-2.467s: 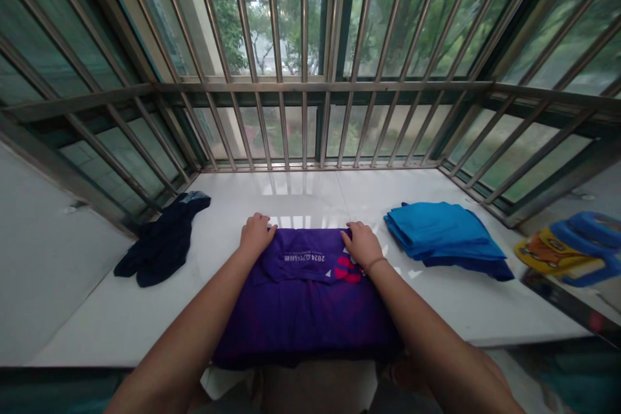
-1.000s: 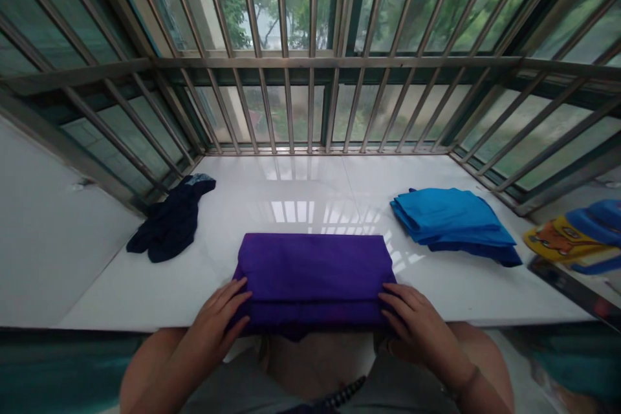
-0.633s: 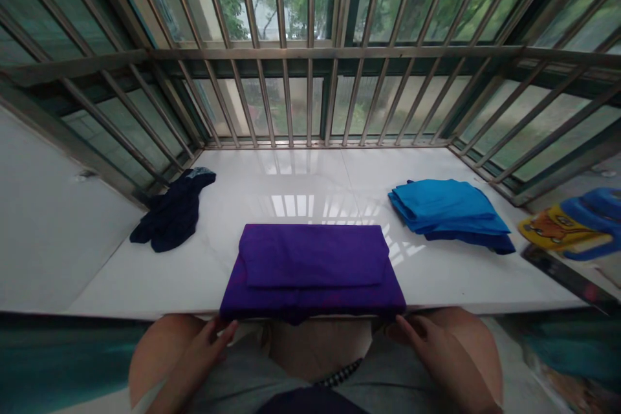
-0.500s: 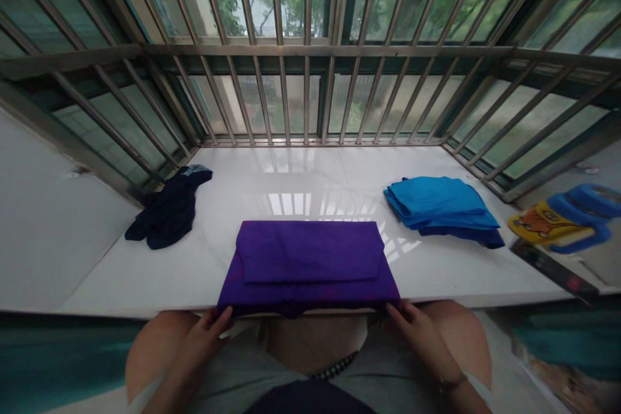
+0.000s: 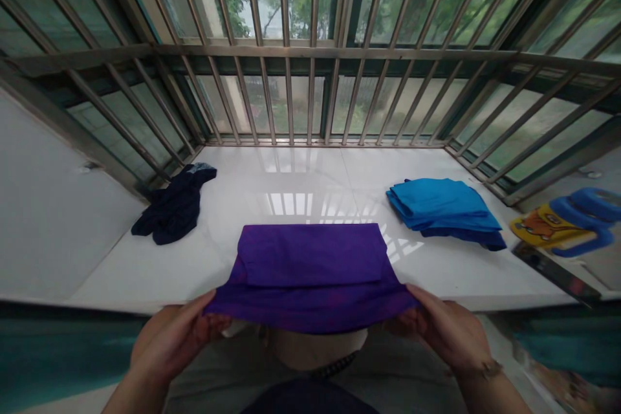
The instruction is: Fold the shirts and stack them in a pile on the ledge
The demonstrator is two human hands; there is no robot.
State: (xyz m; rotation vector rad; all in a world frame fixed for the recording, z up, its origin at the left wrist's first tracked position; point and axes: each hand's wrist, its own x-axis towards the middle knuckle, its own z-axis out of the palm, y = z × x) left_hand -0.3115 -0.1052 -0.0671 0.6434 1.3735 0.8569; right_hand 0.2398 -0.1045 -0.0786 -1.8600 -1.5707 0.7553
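A purple cloth garment (image 5: pixel 310 255), its far part folded over into a rectangle, lies on the white ledge (image 5: pixel 301 171) in front of me. Its near edge hangs past the ledge's front and is stretched between my hands. At the near left corner, my left hand (image 5: pixel 187 330) pinches the fabric, thumb on top and fingers beneath. My right hand (image 5: pixel 431 323) grips the near right corner in the same way. What kind of garment it is, I cannot tell.
A folded stack of blue cloth (image 5: pixel 444 207) sits to the right. Beyond it are a yellow and blue bottle (image 5: pixel 565 223) and a dark flat box (image 5: pixel 555 272). At the left lies a crumpled navy cloth (image 5: pixel 177 207). Metal window bars (image 5: pixel 334 52) enclose the ledge.
Both hands have come up and slightly outward, lifting the purple garment's near edge and drawing it toward me. Its folded far part has stayed nearly in place.
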